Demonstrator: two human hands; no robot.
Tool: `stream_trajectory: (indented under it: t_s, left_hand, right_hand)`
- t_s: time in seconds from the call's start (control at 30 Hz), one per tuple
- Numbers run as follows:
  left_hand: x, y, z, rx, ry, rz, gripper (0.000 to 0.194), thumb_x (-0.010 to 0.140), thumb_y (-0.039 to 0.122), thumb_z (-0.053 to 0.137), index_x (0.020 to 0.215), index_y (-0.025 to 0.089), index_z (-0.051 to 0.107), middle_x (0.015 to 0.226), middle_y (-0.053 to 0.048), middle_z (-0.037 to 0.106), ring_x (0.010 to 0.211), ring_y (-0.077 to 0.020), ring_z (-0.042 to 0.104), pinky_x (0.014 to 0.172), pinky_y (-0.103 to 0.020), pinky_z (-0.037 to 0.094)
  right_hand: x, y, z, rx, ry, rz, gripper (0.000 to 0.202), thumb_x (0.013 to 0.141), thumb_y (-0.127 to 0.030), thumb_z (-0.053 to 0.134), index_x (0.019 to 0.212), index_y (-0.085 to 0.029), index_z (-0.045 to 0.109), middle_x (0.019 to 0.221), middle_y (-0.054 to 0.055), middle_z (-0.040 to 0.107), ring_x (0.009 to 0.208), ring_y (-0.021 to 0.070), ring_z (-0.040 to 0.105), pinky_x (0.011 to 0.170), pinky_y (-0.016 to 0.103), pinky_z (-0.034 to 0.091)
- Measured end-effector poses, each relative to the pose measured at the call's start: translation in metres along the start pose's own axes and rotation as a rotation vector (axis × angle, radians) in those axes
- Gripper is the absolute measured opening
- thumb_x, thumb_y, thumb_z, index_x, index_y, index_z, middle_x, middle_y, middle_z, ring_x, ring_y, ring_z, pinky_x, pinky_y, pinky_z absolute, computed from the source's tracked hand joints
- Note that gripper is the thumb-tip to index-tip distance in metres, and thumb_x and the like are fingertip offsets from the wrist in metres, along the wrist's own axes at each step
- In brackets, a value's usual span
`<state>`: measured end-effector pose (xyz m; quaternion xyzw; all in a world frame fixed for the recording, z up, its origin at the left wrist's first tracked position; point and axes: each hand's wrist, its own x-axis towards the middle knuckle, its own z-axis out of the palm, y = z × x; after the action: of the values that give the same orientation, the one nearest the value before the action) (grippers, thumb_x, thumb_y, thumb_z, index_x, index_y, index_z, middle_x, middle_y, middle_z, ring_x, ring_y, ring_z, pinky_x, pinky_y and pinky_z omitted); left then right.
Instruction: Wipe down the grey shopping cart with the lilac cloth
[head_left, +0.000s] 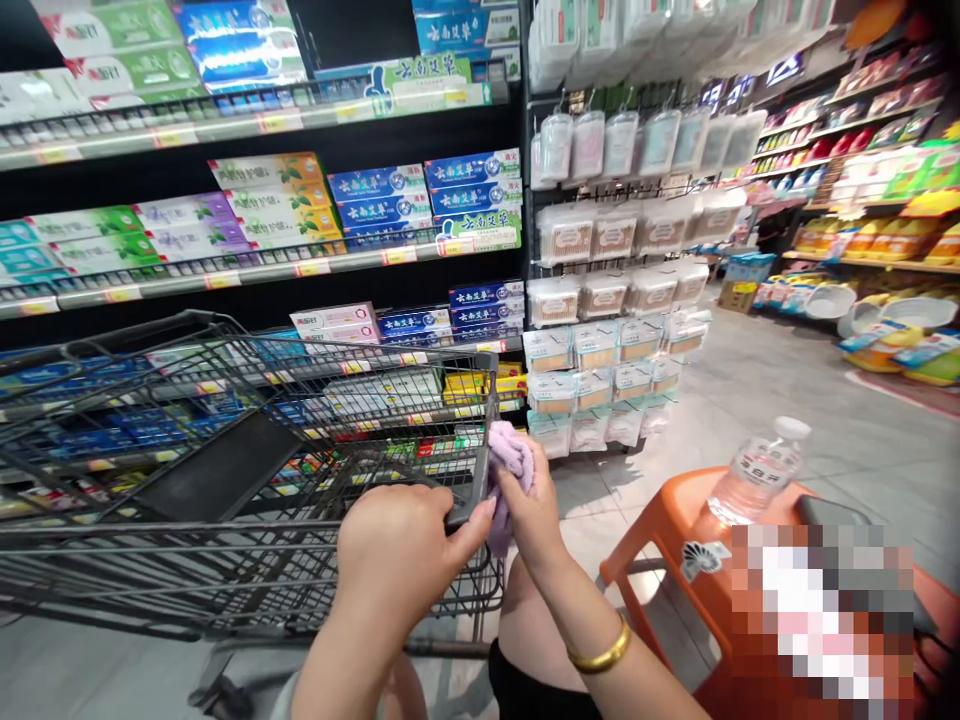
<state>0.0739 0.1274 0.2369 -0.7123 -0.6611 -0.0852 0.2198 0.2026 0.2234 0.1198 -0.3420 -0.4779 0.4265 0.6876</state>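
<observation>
A black wire shopping cart point(247, 540) stretches across the left half of the head view, its end close in front of me. My left hand point(397, 540) is wrapped round the near corner of the cart's rim, thumb pointing right. Bunched in my right hand point(534, 510) is a light purple cloth point(511, 450), pressed against the upright end of the cart frame. Part of the cloth hangs below the fingers. A gold bracelet point(600, 648) circles my right wrist.
Shelves of boxed toothpaste point(382, 195) stand behind the cart. Hanging packs of cotton swabs point(566, 238) fill a rack right of them. An orange stool point(675, 510) at right bears a water bottle point(757, 470) and a blurred-out item. Tiled floor point(757, 370) runs along the aisle.
</observation>
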Motion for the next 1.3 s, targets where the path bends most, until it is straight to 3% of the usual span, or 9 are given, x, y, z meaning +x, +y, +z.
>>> stream_trajectory:
  t_s: [0.13,0.23,0.33,0.5,0.73,0.83,1.0,1.2,1.3]
  left_hand:
    - [0.0,-0.002,0.0,-0.022,0.01,0.0,0.066,0.097,0.071,0.036,0.063,0.023,0.067,0.064,-0.007,0.069,0.065,-0.0255,0.063,0.061,-0.032,0.013]
    - [0.0,-0.004,0.001,-0.019,0.015,-0.002,0.069,0.096,0.073,0.035,0.062,0.023,0.067,0.064,-0.007,0.07,0.064,-0.0252,0.063,0.061,-0.032,0.012]
    - [0.0,-0.007,0.003,-0.008,0.04,0.006,0.068,0.096,0.072,0.036,0.061,0.023,0.066,0.062,-0.007,0.069,0.063,-0.0257,0.063,0.061,-0.032,0.012]
    - [-0.002,-0.011,0.004,0.0,0.152,0.053,0.063,0.096,0.068,0.042,0.058,0.023,0.063,0.057,-0.006,0.065,0.058,-0.0257,0.062,0.06,-0.033,0.014]
    - [-0.009,-0.017,0.001,-0.025,0.108,0.058,0.061,0.096,0.067,0.044,0.06,0.023,0.065,0.061,-0.006,0.067,0.063,-0.0243,0.063,0.061,-0.033,0.025]
    - [-0.013,-0.02,-0.001,-0.012,0.097,0.048,0.062,0.097,0.068,0.042,0.061,0.023,0.065,0.061,-0.006,0.067,0.065,-0.0245,0.063,0.062,-0.034,0.029]
    - [-0.02,-0.026,-0.002,-0.018,0.103,0.08,0.06,0.097,0.066,0.043,0.059,0.024,0.062,0.059,-0.004,0.065,0.062,-0.0237,0.061,0.062,-0.035,0.032]
    - [-0.033,-0.029,-0.008,-0.006,0.11,0.051,0.058,0.099,0.062,0.043,0.062,0.023,0.064,0.066,-0.004,0.068,0.069,-0.0239,0.065,0.071,-0.037,0.04]
    - [-0.034,-0.033,-0.011,-0.044,0.032,0.038,0.059,0.098,0.064,0.042,0.063,0.024,0.067,0.067,-0.004,0.069,0.07,-0.0248,0.065,0.071,-0.038,0.04]
  right_hand:
    - [-0.013,0.032,-0.011,0.01,-0.021,0.192,0.039,0.078,-0.034,0.07,0.115,-0.025,0.061,0.103,0.001,0.072,0.096,0.0215,0.068,0.091,0.035,0.053]
    - [-0.015,0.043,-0.017,0.026,0.014,0.257,0.036,0.075,-0.033,0.071,0.109,-0.025,0.062,0.1,0.001,0.072,0.094,0.0213,0.068,0.086,0.033,0.053]
    - [-0.004,0.024,-0.008,0.088,0.031,0.264,0.035,0.074,-0.034,0.07,0.107,-0.024,0.061,0.098,0.001,0.071,0.093,0.0206,0.067,0.087,0.032,0.053]
    - [0.015,-0.006,0.013,0.05,0.016,0.121,0.035,0.076,-0.035,0.071,0.108,-0.025,0.059,0.101,0.0,0.069,0.095,0.0191,0.065,0.09,0.032,0.051]
    - [-0.009,0.04,-0.003,-0.015,0.033,0.233,0.034,0.076,-0.034,0.068,0.108,-0.023,0.06,0.098,0.002,0.071,0.094,0.022,0.066,0.089,0.036,0.051]
    - [-0.006,0.021,0.005,0.01,0.023,0.207,0.034,0.079,-0.035,0.069,0.109,-0.023,0.06,0.101,0.002,0.07,0.096,0.0218,0.066,0.091,0.036,0.05]
    - [0.014,-0.016,0.027,-0.022,0.006,0.011,0.034,0.082,-0.034,0.07,0.114,-0.025,0.061,0.113,0.002,0.068,0.102,0.0194,0.063,0.096,0.033,0.048]
    - [-0.006,0.047,0.007,-0.058,0.033,0.217,0.03,0.076,-0.032,0.065,0.105,-0.023,0.063,0.1,0.001,0.071,0.096,0.0214,0.065,0.092,0.034,0.049]
    - [-0.013,0.051,0.003,-0.044,0.072,0.233,0.03,0.074,-0.03,0.066,0.103,-0.023,0.063,0.097,0.0,0.07,0.094,0.0212,0.064,0.09,0.033,0.049]
